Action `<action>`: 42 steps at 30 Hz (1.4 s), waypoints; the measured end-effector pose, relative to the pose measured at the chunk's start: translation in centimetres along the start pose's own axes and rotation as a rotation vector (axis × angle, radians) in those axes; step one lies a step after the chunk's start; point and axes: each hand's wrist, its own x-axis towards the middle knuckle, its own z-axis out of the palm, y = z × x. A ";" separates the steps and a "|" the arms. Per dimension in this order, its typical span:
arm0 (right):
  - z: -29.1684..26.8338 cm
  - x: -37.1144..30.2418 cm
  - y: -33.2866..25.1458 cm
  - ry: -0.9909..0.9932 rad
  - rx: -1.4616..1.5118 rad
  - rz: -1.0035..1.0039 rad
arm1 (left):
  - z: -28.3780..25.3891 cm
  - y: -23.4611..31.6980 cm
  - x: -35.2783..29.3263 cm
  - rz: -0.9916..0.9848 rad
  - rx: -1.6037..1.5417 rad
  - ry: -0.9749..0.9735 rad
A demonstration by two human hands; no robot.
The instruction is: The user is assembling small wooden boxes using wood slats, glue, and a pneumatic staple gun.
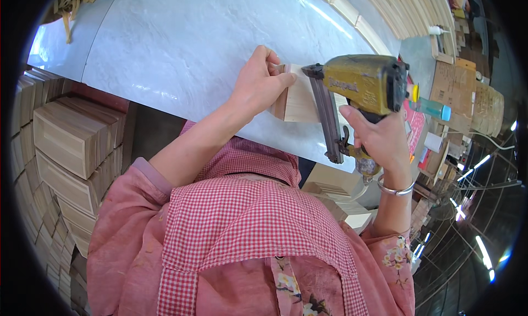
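Note:
My right hand (382, 137) is wrapped round the handle of a yellow and black nail gun (360, 82), with a silver bracelet on that wrist. The gun's nose is over the far edge of a small pale wooden box or block (301, 104) on the table; whether it touches the wood I cannot tell. At the far left corner of that wooden piece, my left hand (263, 79) is closed, thumb and fingers pinching its edge. The gun's long dark magazine hides the right part of the wood.
A glossy marbled table (176, 46) spreads ahead. Stacked wooden panels (77, 134) stand at left, with wood strips (401, 8) along the far right. A bundle of tan strips (74, 0) lies far left. Cardboard boxes (454, 88) and a blue-capped bottle (434, 109) are at right.

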 end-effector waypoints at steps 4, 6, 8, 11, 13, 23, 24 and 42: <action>-0.1 0.6 1.1 0.026 -0.005 -0.197 | 0.1 0.3 -0.1 0.000 -0.034 0.027; -0.6 0.4 1.8 0.054 0.041 -0.186 | 0.1 1.0 -0.4 0.035 0.062 0.042; -1.5 0.1 2.8 0.105 0.126 -0.154 | 0.1 2.0 -1.2 0.096 0.245 0.070; -2.9 0.0 4.3 0.165 0.174 -0.117 | 1.1 2.3 -2.0 0.328 0.511 0.090; -3.9 -0.1 5.4 0.224 0.182 -0.077 | 2.5 2.2 -2.3 0.730 0.850 0.113; -4.7 0.5 8.7 0.204 0.213 0.001 | 7.7 1.3 -1.0 0.843 1.307 -0.109; -4.6 0.7 8.8 0.197 0.208 0.010 | 7.6 1.3 -1.0 0.854 1.274 -0.120; -5.1 1.9 7.5 0.120 0.113 0.063 | 7.6 1.6 -0.8 0.862 1.263 -0.149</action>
